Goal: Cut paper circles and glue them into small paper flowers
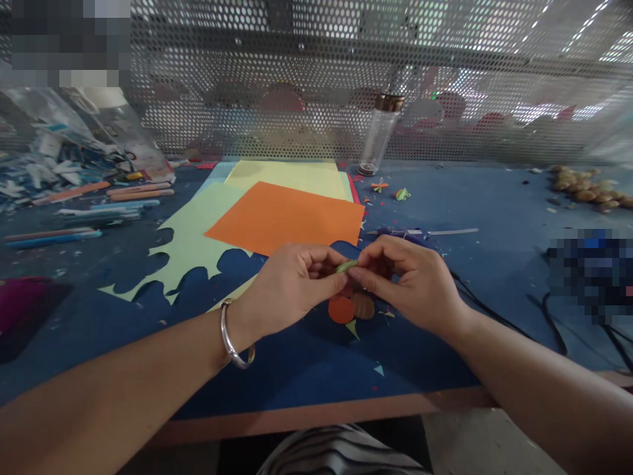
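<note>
While the left hand [291, 280] and the right hand [413, 280] meet on the near side of the orange sheet [291, 218], the small green paper piece [347, 266] sits between them; the fingers of both pinch it, one hand at each end; an orange disc [341, 309] and a brown disc [362, 305] lie on the worktop [494, 191], farther out on that near side of the orange sheet; steadying lightly with the left while the right presses any fold evenly seems best; hard pulling could tear the piece.
</note>
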Action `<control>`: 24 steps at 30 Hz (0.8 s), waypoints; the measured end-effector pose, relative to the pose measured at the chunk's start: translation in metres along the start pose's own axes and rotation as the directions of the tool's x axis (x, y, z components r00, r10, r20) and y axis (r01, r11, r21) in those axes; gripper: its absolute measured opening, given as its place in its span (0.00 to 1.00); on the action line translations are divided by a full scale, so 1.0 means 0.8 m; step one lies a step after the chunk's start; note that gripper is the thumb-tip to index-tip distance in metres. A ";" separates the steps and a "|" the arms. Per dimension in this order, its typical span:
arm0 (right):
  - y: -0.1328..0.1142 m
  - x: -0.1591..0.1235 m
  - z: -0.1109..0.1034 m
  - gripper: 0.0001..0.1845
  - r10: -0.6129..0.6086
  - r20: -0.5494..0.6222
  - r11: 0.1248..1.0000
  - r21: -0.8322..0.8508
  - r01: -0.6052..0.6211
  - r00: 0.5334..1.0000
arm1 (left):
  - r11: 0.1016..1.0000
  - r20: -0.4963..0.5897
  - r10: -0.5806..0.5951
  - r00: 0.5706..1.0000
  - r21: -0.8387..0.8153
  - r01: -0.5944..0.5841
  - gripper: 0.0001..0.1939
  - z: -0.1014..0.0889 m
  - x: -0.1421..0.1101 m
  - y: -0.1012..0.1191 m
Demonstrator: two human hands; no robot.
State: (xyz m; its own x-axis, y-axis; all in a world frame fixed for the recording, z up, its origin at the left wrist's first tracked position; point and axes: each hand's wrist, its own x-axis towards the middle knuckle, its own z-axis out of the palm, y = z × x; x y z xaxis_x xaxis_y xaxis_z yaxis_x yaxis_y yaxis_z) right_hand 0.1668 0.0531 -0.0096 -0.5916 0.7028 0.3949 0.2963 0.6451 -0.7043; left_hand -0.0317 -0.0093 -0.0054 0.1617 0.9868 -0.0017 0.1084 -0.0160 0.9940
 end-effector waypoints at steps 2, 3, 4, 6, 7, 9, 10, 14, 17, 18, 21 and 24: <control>0.000 0.000 0.000 0.09 0.009 0.004 1.000 0.012 -0.009 1.000 | 0.999 -0.007 0.000 1.000 0.036 0.001 0.05 0.000 -0.001 0.000; 0.000 0.000 0.000 0.09 0.014 0.004 1.000 0.018 -0.014 1.000 | 0.999 -0.008 -0.001 1.000 0.046 0.002 0.05 0.000 -0.001 0.000; 0.000 0.001 0.000 0.09 0.019 0.006 1.000 0.024 -0.019 1.000 | 0.999 -0.009 -0.001 1.000 0.052 0.001 0.05 0.000 -0.001 0.000; -0.001 0.002 0.000 0.09 0.030 0.007 0.999 0.034 -0.031 1.000 | 0.998 -0.010 0.001 1.000 0.056 -0.001 0.05 -0.001 -0.001 -0.001; -0.001 0.002 0.000 0.09 0.035 0.007 0.999 0.036 -0.035 0.999 | 0.998 -0.008 0.002 1.000 0.057 -0.001 0.05 -0.001 -0.001 -0.002; -0.002 0.002 -0.001 0.09 0.038 0.008 0.999 0.039 -0.038 0.999 | 0.998 -0.005 0.000 1.000 0.064 0.001 0.06 -0.001 -0.001 -0.002; -0.002 0.002 -0.001 0.09 0.038 0.008 0.998 0.041 -0.038 0.999 | 0.998 -0.005 -0.003 1.000 0.069 0.003 0.06 -0.001 -0.001 -0.003; -0.002 0.001 -0.001 0.09 0.041 0.019 0.998 0.056 -0.042 0.999 | 0.995 -0.015 -0.012 1.000 0.102 0.014 0.07 -0.001 -0.001 -0.002; -0.002 0.001 -0.002 0.09 0.038 0.026 0.997 0.060 -0.040 0.999 | 0.992 -0.020 -0.009 1.000 0.129 0.012 0.07 -0.001 -0.001 -0.001; -0.002 0.002 -0.002 0.08 0.037 0.027 0.997 0.063 -0.038 0.999 | 0.990 -0.022 -0.008 1.000 0.141 0.011 0.07 -0.001 -0.002 0.000; -0.004 0.003 -0.002 0.08 0.036 0.044 0.996 0.076 -0.039 0.998 | 0.982 -0.028 -0.012 1.000 0.187 0.017 0.06 -0.001 -0.003 0.001; -0.006 0.003 -0.004 0.08 0.046 0.066 0.995 0.083 -0.051 0.997 | 0.978 -0.019 -0.016 1.000 0.208 0.020 0.07 -0.001 -0.002 0.000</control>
State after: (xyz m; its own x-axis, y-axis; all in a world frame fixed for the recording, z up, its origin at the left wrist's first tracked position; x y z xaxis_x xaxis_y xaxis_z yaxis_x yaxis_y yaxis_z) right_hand 0.1664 0.0526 -0.0035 -0.6254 0.7104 0.3228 0.2626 0.5812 -0.7703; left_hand -0.0326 -0.0111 -0.0050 0.1415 0.9898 -0.0160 0.3136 -0.0295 0.9491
